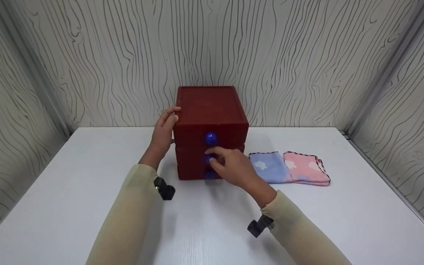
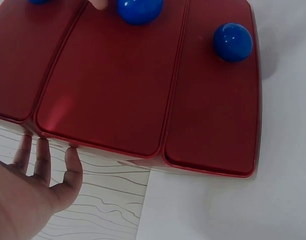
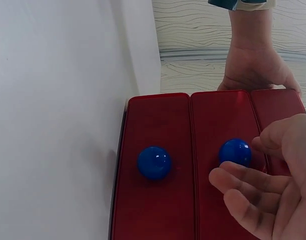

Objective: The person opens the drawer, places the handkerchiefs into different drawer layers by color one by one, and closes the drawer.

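- The red drawer cabinet [image 1: 210, 105] is being carried by the tabletop [image 1: 68, 221], around mid-width, nearer the far edge.
- The cabinet's left side is being touched by the fingertips of the left hand [image 1: 163, 129]; fingers are being kept loose, nothing is being grasped.
- The middle blue knob [image 3: 235, 151] is being flanked by the bent, relaxed fingers of the right hand [image 1: 236, 167]; a gap is being shown beside the knob in the wrist views, so no firm pinch is being confirmed.
- Top knob [image 1: 211, 138] and bottom knob [image 3: 154, 163] are being left untouched.
- No opened drawer is being seen; the fronts are looking about flush.
- Blue folded cloth [image 1: 269, 167] and pink folded cloth [image 1: 306, 168] are being left side by side, between cabinet and right edge.
- Step, as judged: the middle drawer is being handled at its knob, with the cabinet being braced.
- Next move, as judged: a proper knob pinch is being called for if pulling is being intended, with left-side bracing.
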A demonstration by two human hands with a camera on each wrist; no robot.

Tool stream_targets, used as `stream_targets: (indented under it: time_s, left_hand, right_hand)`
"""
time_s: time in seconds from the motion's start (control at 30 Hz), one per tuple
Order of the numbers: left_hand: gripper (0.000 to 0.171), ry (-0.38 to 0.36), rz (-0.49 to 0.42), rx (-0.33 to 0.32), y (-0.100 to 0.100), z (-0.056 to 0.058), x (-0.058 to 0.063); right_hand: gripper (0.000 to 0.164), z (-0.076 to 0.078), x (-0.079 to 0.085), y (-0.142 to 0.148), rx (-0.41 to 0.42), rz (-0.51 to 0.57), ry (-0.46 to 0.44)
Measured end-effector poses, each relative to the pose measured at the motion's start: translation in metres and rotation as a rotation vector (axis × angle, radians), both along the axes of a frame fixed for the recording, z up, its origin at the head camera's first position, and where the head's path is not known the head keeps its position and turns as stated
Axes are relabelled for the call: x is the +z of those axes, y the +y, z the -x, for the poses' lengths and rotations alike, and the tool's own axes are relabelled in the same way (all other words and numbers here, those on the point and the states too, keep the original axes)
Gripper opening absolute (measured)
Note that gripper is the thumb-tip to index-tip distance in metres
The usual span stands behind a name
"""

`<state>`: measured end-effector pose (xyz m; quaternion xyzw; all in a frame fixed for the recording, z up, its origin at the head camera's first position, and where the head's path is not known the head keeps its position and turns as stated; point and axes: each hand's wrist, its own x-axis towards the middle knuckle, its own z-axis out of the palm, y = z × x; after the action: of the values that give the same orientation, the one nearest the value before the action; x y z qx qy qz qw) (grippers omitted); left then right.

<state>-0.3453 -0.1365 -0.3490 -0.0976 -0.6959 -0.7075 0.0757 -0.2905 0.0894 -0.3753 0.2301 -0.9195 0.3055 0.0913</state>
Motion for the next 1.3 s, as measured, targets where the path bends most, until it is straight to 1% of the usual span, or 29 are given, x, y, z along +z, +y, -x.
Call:
stream_targets:
  time_s: [0.37, 0.57, 0.7, 0.83, 1.07, 1.3]
  left_hand:
    - [0.037, 0.01, 0.013, 0.008, 0.0, 0.0, -0.001]
    - [0.039, -0.002, 0.023, 0.0, 0.0, -0.002, 0.0]
    - [0.041, -0.005, 0.029, -0.016, 0.0, -0.003, 0.001]
    - [0.039, 0.001, 0.028, -0.006, 0.0, -0.004, 0.003]
    - [0.04, 0.013, 0.022, -0.008, 0.0, -0.003, 0.002]
    - [0.039, 0.012, 0.023, 0.014, 0.0, -0.003, 0.001]
  right_hand:
    - [0.023, 0.004, -0.005, -0.001, -0.012, -0.05, -0.033]
    - [0.023, 0.005, -0.005, -0.003, -0.012, -0.065, -0.053]
    - [0.025, 0.005, -0.006, -0.005, -0.015, -0.079, -0.082]
    - [0.029, 0.005, -0.007, -0.007, 0.0, -0.105, -0.11]
    - [0.031, 0.007, -0.013, -0.008, 0.026, -0.13, -0.071]
    - [0.031, 0.006, -0.015, -0.008, 0.041, -0.092, -0.072]
